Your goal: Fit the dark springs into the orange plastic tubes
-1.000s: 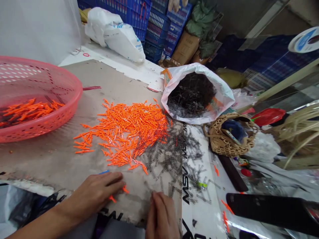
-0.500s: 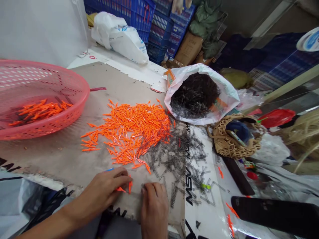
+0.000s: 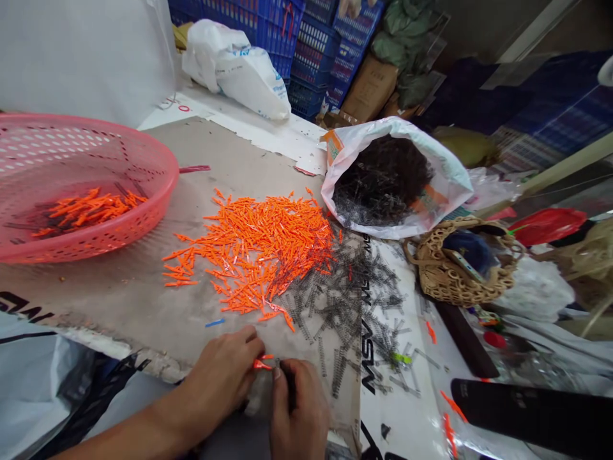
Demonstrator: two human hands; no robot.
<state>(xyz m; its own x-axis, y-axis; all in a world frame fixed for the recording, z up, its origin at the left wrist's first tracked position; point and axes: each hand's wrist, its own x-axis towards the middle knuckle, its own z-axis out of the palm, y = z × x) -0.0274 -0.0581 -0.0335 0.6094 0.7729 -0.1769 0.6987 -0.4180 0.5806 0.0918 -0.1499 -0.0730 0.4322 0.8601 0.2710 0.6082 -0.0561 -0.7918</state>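
My left hand [image 3: 223, 377] pinches a small orange plastic piece [image 3: 261, 364] at the near edge of the cardboard sheet [image 3: 143, 300]. My right hand [image 3: 297, 409] is closed beside it, thumb and finger tips meeting the orange piece, holding a thin dark spring [image 3: 282, 369]. Just beyond lie a heap of orange pieces [image 3: 263, 246] and a scatter of dark metal springs [image 3: 345, 300]. A pink basket [image 3: 138, 160] at the left holds more orange pieces.
A white bag [image 3: 445, 185] full of springs stands open behind the piles. A woven basket [image 3: 454, 281] sits at the right, a black flat object [image 3: 531, 415] at the near right. Blue crates [image 3: 306, 45] and a white sack [image 3: 239, 64] stand at the back.
Both hands have come together from apart. My left hand lifted an orange piece off the cardboard and my right hand moved left to meet it.
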